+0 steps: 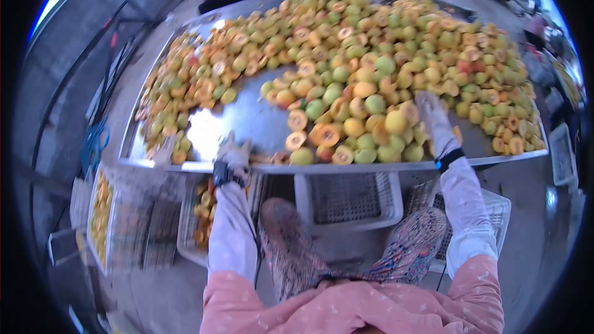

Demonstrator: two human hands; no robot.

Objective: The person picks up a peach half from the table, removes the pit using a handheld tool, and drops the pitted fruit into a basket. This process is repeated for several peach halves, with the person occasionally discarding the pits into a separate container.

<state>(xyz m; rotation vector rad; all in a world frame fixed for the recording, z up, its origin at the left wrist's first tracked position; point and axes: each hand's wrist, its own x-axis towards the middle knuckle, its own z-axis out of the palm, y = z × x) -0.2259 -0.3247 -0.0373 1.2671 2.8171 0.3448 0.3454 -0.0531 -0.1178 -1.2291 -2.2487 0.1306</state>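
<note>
Yellow-green stone fruit (pixel 365 89), like peaches or apricots, lies heaped on a metal table (pixel 250 96). Many pieces are cut in half and show an orange inside with a brown middle. My left hand (pixel 234 151), in a pale glove, is by the table's front edge, with fingers apart and nothing visible in it. A few brownish scraps lie just right of it. My right hand (pixel 433 114), also gloved, reaches forward along the right side of the nearer fruit heap. Its fingers look stretched out against the fruit, though their tips are blurred.
Below the table edge stand a white plastic crate (pixel 349 222), a crate with cut fruit (pixel 204 210) at left and another crate (pixel 495 210) at right. A further fruit-filled crate (pixel 102 210) is far left. People stand beyond the table.
</note>
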